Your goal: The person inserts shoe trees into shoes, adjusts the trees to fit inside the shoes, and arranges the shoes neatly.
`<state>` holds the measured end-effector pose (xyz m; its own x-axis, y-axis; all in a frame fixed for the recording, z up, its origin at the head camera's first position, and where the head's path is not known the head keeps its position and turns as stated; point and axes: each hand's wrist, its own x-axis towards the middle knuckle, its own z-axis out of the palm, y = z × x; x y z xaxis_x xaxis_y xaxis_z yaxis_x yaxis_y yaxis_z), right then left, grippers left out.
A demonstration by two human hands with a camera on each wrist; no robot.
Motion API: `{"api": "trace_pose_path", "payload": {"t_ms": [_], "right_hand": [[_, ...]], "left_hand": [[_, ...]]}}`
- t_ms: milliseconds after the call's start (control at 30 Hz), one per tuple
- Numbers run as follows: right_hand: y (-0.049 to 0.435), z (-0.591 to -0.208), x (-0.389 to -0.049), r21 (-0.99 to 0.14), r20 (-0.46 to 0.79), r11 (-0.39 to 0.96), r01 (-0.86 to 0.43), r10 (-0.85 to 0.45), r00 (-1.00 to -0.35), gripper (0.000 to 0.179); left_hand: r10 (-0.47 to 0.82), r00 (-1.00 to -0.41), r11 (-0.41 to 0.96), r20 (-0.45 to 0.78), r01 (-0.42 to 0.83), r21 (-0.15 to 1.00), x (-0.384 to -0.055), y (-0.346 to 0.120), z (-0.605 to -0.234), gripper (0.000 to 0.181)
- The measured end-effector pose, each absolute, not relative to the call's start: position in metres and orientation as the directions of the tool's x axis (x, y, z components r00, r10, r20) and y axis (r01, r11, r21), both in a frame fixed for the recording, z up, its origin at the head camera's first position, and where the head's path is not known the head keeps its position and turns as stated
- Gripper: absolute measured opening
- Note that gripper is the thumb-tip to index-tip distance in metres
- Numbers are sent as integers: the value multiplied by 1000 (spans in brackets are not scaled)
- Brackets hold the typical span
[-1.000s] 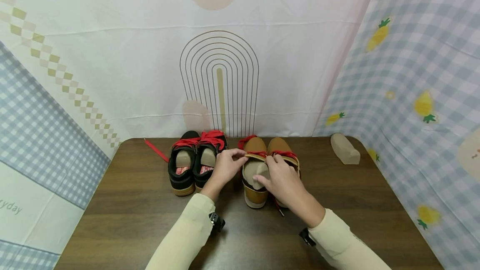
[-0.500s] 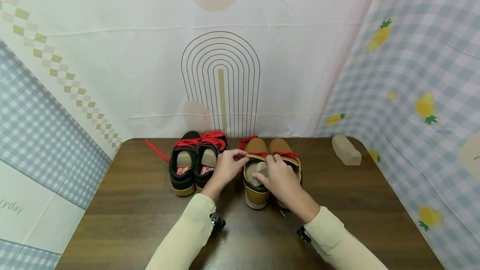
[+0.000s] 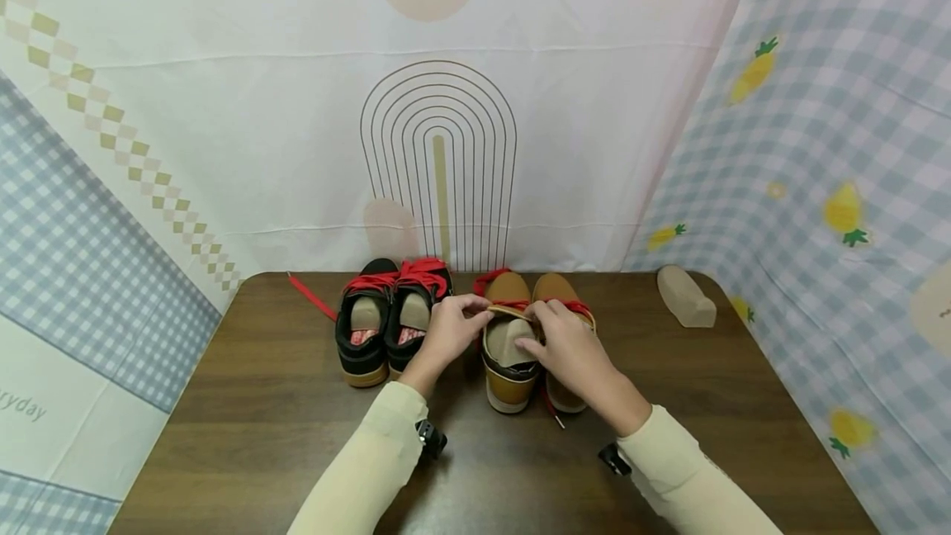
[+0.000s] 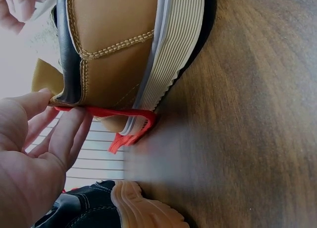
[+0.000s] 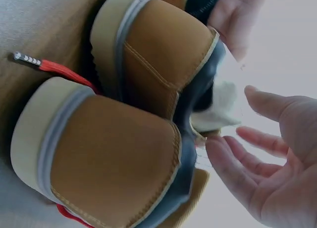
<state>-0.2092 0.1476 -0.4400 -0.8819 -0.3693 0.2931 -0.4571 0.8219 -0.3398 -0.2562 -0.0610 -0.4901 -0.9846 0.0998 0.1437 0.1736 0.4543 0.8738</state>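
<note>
Two tan shoes with red laces stand side by side: the left tan shoe [image 3: 508, 393] and the right tan shoe [image 3: 551, 288]. A beige moulded shoe insert [image 3: 502, 343] sits in the opening of the left one. My left hand [image 3: 449, 330] pinches the edge of that shoe's upper, near the lace, between thumb and fingers. In the right wrist view my right hand [image 5: 277, 156] touches the rim of the same shoe with a fingertip, its thumb held apart from the fingers. Part of the right tan shoe is hidden behind my right hand in the head view.
To the left stand black shoes [image 3: 361, 364] with red laces and beige inserts; one red lace [image 3: 310, 297] trails on the table [image 3: 245, 436]. Another beige insert [image 3: 684, 297] lies at the back right. A patterned cloth [image 3: 297, 122] hangs behind the table.
My right hand has shifted slightly to the right and its fingertips have eased off the shoe's opening, leaving more of the insert showing. My left hand stays where it was.
</note>
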Motion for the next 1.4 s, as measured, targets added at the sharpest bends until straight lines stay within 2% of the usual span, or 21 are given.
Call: {"api": "trace_pose_path", "payload": {"t_ms": [167, 433, 1033, 1400], "right_hand": [[153, -440, -216, -406, 296, 764, -502, -409, -863, 34], [150, -447, -221, -404, 349, 732, -548, -431, -832, 28], [138, -458, -229, -306, 433, 712, -632, -487, -758, 29], [132, -462, -231, -259, 429, 749, -610, -477, -768, 29]], "left_hand": [[97, -987, 454, 129, 159, 877, -256, -61, -489, 11], [99, -988, 453, 122, 154, 878, -257, -61, -490, 12], [102, -984, 484, 146, 177, 857, -256, -61, -491, 12], [100, -984, 489, 145, 175, 854, -257, -61, -491, 13]]}}
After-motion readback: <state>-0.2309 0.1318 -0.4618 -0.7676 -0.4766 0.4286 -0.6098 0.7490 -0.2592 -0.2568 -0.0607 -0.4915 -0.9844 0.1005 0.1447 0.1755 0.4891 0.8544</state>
